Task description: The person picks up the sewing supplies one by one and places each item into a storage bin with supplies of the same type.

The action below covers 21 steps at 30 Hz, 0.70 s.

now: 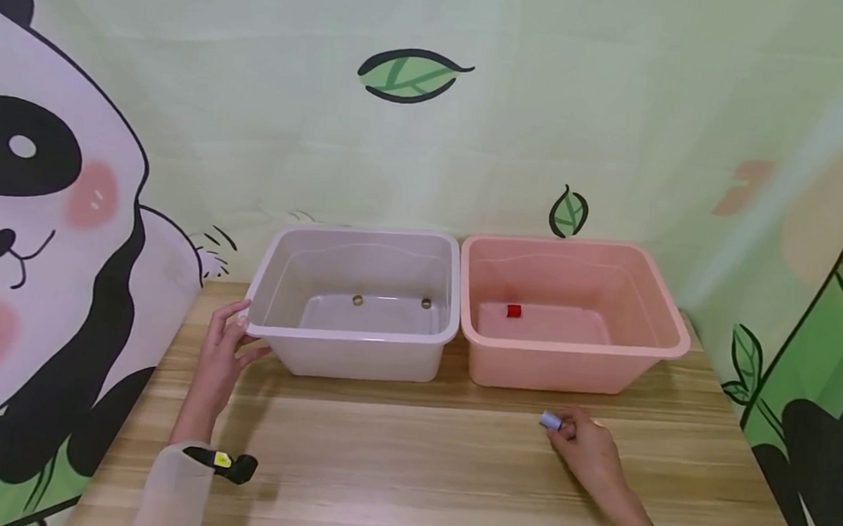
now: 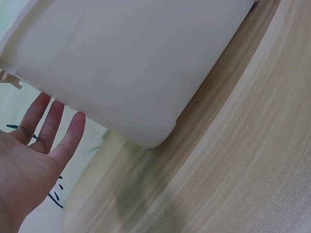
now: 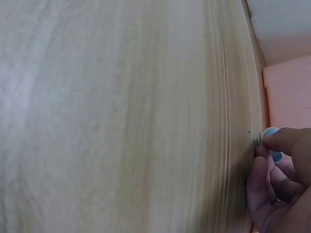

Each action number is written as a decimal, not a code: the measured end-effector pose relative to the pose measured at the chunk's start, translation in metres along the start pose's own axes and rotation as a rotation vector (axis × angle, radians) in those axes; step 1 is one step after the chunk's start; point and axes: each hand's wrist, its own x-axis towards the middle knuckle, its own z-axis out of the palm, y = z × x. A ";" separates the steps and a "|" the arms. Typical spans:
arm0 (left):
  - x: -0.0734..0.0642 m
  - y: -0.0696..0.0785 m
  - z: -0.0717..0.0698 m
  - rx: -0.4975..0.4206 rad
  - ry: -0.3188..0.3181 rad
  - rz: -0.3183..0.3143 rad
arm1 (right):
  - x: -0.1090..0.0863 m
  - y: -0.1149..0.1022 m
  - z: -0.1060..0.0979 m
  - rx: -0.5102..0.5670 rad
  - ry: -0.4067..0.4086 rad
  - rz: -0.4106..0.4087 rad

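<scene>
- Pale blue and short: a small cylinder (image 1: pixel 550 420) of uncertain material, plain-sided in the head view, slightly greener in tint up close from the right wrist.
- Seen from the head only: the insides of two rectangular plastic bins side by side, with two small gold-brown round pieces (image 1: pixel 357 300) apart on the floor of the off-white bin (image 1: pixel 360 360) and a short red cylinder (image 1: pixel 513 311) in the pink bin (image 1: pixel 547 370).
- Seen up close from the left wrist only: the broad outer side of the off-white bin, with three splayed fingers of the left hand (image 1: pixel 220 362) reaching to its edge.
- Seen up close from the right wrist: blue showing on both sides of one digit, with the pink bin just beyond.
- Clamped on the small cylinder: thumb and fingertips of the right hand (image 1: pixel 589 453), one end jutting out past the tips, over the wood-grain table (image 1: pixel 388 469) and in front of the pink bin. Cannot tell whether touching the tabletop.
- Apart and mostly straight at the near corner of the off-white bin: fingers of the left hand, against the rim, with thumb lower down.
</scene>
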 end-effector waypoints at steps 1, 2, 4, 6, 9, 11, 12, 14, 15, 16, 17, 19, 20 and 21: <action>0.000 0.000 0.000 0.002 -0.001 0.002 | 0.000 0.000 0.000 0.002 0.001 0.000; 0.001 -0.001 0.000 0.002 -0.002 0.005 | 0.000 0.000 0.000 0.004 0.002 0.000; 0.000 -0.001 0.000 0.006 -0.002 0.006 | 0.000 0.001 0.000 0.004 0.002 -0.005; 0.000 -0.001 0.001 0.006 -0.002 0.006 | 0.000 0.001 -0.001 0.005 0.000 -0.012; 0.000 -0.001 0.000 0.007 0.000 0.002 | -0.001 -0.001 -0.003 0.009 -0.001 -0.031; 0.000 0.000 0.000 0.008 -0.003 -0.001 | -0.002 -0.001 -0.003 0.013 -0.007 -0.046; 0.000 0.000 0.000 0.009 -0.003 -0.003 | -0.003 -0.001 -0.004 0.015 -0.009 -0.052; 0.000 0.000 0.000 0.012 -0.004 -0.008 | -0.003 -0.002 -0.004 0.025 -0.021 -0.062; 0.000 0.000 0.000 0.014 -0.006 -0.009 | -0.003 -0.003 -0.005 0.030 -0.026 -0.066; 0.000 0.000 0.000 0.014 -0.008 -0.010 | -0.003 -0.004 -0.005 0.039 -0.032 -0.069; 0.000 0.001 0.000 0.015 -0.008 -0.010 | -0.003 -0.005 -0.005 0.048 -0.037 -0.071; 0.000 0.001 0.000 0.019 -0.010 -0.013 | -0.002 -0.007 -0.007 0.066 -0.050 -0.077; 0.000 0.002 0.000 0.020 -0.012 -0.013 | -0.002 -0.008 -0.008 0.070 -0.055 -0.080; 0.000 0.002 0.000 0.021 -0.013 -0.013 | -0.001 -0.009 -0.008 0.077 -0.059 -0.080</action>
